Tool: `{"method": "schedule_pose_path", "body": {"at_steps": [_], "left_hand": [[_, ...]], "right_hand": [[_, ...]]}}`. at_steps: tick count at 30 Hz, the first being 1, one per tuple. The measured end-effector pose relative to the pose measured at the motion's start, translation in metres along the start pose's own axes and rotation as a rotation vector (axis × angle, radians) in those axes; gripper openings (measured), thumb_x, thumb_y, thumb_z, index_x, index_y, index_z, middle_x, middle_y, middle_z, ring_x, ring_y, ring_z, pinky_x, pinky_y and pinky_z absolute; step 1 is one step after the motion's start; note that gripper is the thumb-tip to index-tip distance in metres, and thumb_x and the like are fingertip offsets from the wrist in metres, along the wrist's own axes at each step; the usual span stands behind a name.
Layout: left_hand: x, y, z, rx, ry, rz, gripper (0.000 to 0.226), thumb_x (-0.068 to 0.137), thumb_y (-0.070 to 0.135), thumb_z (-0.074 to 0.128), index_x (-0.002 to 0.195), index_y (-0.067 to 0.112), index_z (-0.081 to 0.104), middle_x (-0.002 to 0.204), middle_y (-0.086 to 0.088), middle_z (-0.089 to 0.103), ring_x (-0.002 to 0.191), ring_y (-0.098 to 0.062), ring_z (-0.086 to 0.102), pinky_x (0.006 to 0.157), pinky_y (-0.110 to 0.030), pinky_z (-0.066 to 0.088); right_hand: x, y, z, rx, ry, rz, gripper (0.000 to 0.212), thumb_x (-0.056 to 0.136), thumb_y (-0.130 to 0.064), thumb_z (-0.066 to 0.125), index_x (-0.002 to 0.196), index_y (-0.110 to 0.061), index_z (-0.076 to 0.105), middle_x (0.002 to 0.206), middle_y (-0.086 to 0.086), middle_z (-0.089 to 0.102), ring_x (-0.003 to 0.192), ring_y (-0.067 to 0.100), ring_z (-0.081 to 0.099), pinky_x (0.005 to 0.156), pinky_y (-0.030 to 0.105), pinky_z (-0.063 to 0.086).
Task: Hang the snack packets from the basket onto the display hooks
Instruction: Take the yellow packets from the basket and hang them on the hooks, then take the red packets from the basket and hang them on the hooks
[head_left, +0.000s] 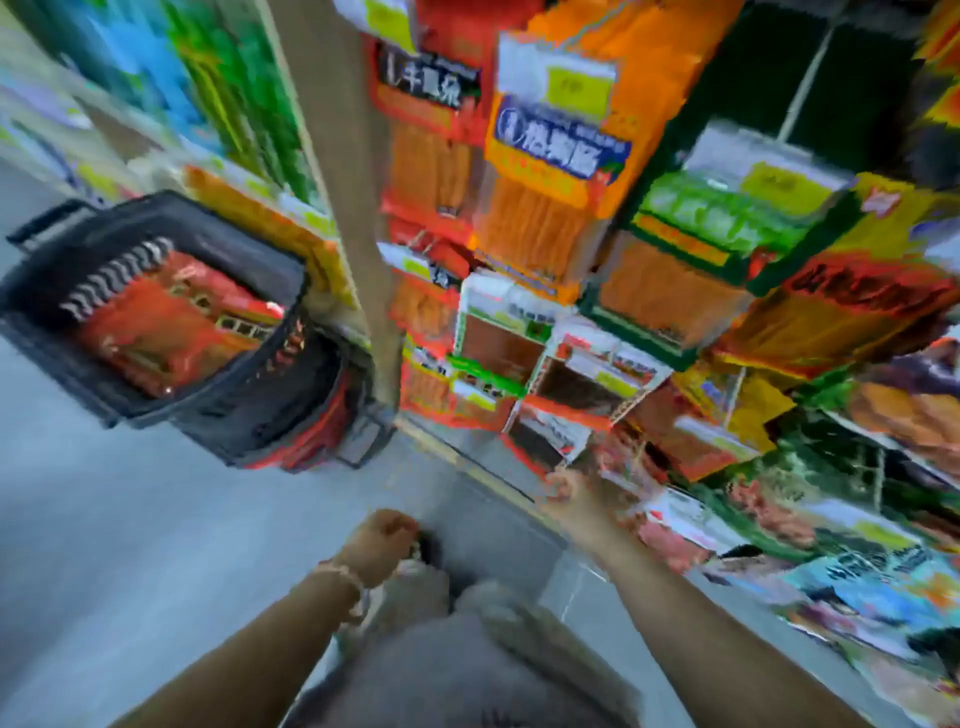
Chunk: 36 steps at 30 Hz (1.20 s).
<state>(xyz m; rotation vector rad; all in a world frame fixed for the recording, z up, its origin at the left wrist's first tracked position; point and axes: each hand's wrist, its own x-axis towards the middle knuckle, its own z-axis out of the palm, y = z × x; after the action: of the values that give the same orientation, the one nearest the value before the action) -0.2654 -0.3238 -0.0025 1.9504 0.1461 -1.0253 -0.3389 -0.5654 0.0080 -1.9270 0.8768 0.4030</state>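
The whole view is smeared by motion. A black basket stands on the floor at the left, with red snack packets lying inside. Orange, red and green packets hang in rows on the display rack to the right. My left hand hangs low near my legs, fingers loosely curled, and I see nothing in it. My right hand reaches toward the lowest hanging packets. Blur hides its fingers and whether it touches a packet.
A beige upright post separates the basket from the hanging rack. More shelves of goods run behind the basket. Low shelves with mixed packets fill the right. Grey floor spreads in front of me.
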Motion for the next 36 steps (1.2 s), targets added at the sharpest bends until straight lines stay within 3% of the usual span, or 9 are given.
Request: {"method": "schedule_pose_path", "body": {"at_steps": [4, 6, 9, 12, 16, 21, 23, 28, 36], "left_hand": [[-0.029, -0.070, -0.011, -0.119, 0.164, -0.228, 0.013, 0.088, 0.004, 0.057, 0.077, 0.007, 0.064, 0.082, -0.014, 0.059, 0.077, -0.022, 0.055, 0.067, -0.030, 0.042], [-0.042, -0.093, -0.011, -0.160, 0.235, -0.267, 0.013, 0.082, 0.012, 0.060, 0.072, 0.010, 0.066, 0.078, -0.010, 0.062, 0.075, -0.017, 0.055, 0.070, -0.028, 0.042], [-0.047, -0.113, -0.021, -0.267, 0.332, -0.300, 0.013, 0.085, 0.005, 0.057, 0.087, 0.009, 0.069, 0.083, -0.009, 0.063, 0.079, -0.018, 0.057, 0.075, -0.027, 0.044], [-0.045, -0.126, -0.044, -0.405, 0.355, -0.340, 0.015, 0.077, 0.016, 0.057, 0.063, 0.018, 0.064, 0.076, -0.014, 0.059, 0.075, -0.026, 0.055, 0.079, -0.042, 0.047], [-0.033, -0.147, -0.092, -0.420, 0.384, -0.413, 0.013, 0.087, 0.010, 0.058, 0.078, 0.013, 0.066, 0.080, -0.014, 0.065, 0.078, -0.025, 0.061, 0.083, -0.040, 0.051], [-0.006, -0.151, -0.194, -0.475, 0.336, -0.422, 0.013, 0.090, 0.005, 0.053, 0.082, 0.010, 0.061, 0.079, -0.011, 0.060, 0.062, -0.020, 0.055, 0.062, -0.027, 0.048], [0.003, -0.151, -0.239, -0.448, 0.315, -0.419, 0.014, 0.092, 0.005, 0.051, 0.082, 0.006, 0.059, 0.078, -0.010, 0.057, 0.065, -0.021, 0.053, 0.066, -0.026, 0.048], [0.022, -0.143, -0.341, -0.358, 0.372, -0.400, 0.017, 0.095, 0.006, 0.048, 0.105, -0.002, 0.058, 0.090, -0.015, 0.057, 0.062, -0.015, 0.050, 0.037, -0.006, 0.036], [0.083, -0.099, -0.416, -0.382, 0.354, -0.298, 0.022, 0.097, 0.011, 0.042, 0.110, 0.007, 0.058, 0.101, -0.009, 0.061, 0.081, -0.017, 0.058, 0.064, -0.022, 0.043]], "right_hand": [[0.009, 0.024, 0.040, -0.273, -0.243, 0.028, 0.020, 0.087, -0.011, 0.061, 0.077, -0.018, 0.045, 0.085, 0.010, 0.056, 0.084, 0.016, 0.046, 0.068, 0.030, 0.036], [0.009, 0.029, 0.056, -0.385, -0.354, 0.062, 0.018, 0.089, -0.011, 0.057, 0.073, -0.016, 0.049, 0.073, 0.007, 0.051, 0.081, 0.018, 0.047, 0.068, 0.029, 0.034], [0.006, 0.023, 0.076, -0.470, -0.460, 0.116, 0.015, 0.085, -0.006, 0.054, 0.073, -0.014, 0.050, 0.073, 0.016, 0.045, 0.069, 0.021, 0.044, 0.059, 0.032, 0.026], [0.016, 0.002, 0.096, -0.553, -0.491, 0.096, 0.029, 0.083, -0.004, 0.051, 0.059, -0.019, 0.042, 0.066, 0.014, 0.040, 0.058, 0.019, 0.037, 0.052, 0.030, 0.019], [0.045, -0.052, 0.131, -0.539, -0.499, 0.128, 0.022, 0.089, -0.003, 0.042, 0.071, -0.017, 0.042, 0.066, 0.010, 0.037, 0.052, 0.017, 0.034, 0.047, 0.023, 0.020], [0.084, -0.139, 0.185, -0.442, -0.478, 0.117, 0.025, 0.094, -0.004, 0.043, 0.072, -0.016, 0.043, 0.064, 0.005, 0.042, 0.050, 0.013, 0.038, 0.039, 0.016, 0.024], [0.092, -0.176, 0.208, -0.393, -0.446, 0.079, 0.015, 0.094, -0.007, 0.046, 0.081, -0.013, 0.049, 0.067, 0.004, 0.048, 0.053, 0.012, 0.044, 0.043, 0.017, 0.030], [0.105, -0.258, 0.272, -0.103, -0.405, 0.020, 0.009, 0.097, -0.018, 0.048, 0.091, -0.019, 0.055, 0.078, -0.002, 0.062, 0.066, 0.011, 0.056, 0.062, 0.023, 0.043], [0.160, -0.363, 0.343, 0.210, -0.408, 0.046, 0.012, 0.095, -0.019, 0.051, 0.106, -0.017, 0.056, 0.090, 0.004, 0.065, 0.070, 0.012, 0.062, 0.060, 0.022, 0.048]]}}
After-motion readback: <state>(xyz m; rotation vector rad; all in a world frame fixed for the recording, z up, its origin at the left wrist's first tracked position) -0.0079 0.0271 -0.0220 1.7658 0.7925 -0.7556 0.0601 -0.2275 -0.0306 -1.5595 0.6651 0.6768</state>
